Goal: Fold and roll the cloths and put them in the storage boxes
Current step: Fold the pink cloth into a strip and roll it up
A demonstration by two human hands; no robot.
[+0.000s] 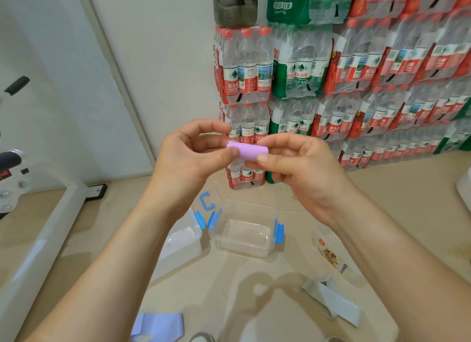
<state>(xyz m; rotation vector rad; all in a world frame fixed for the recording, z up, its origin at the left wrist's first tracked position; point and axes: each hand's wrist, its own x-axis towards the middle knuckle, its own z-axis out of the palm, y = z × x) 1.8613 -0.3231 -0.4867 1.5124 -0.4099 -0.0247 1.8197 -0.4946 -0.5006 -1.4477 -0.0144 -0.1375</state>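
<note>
Water bottle packs [356, 86] are stacked up behind your table [229, 290], a grey cloth [334, 299] lies off to the right, a blue cloth [158, 325] down front, and a clear storage box [244, 252] sits beside a second box [181, 242]. Above them, your left hand [188, 150] and right hand [300, 163] pinch the rolled purple cloth [248, 151], fingers [262, 158] curled round each end.

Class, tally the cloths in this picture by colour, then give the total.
purple cloth: 1
blue cloth: 1
grey cloth: 1
Total: 3
</note>
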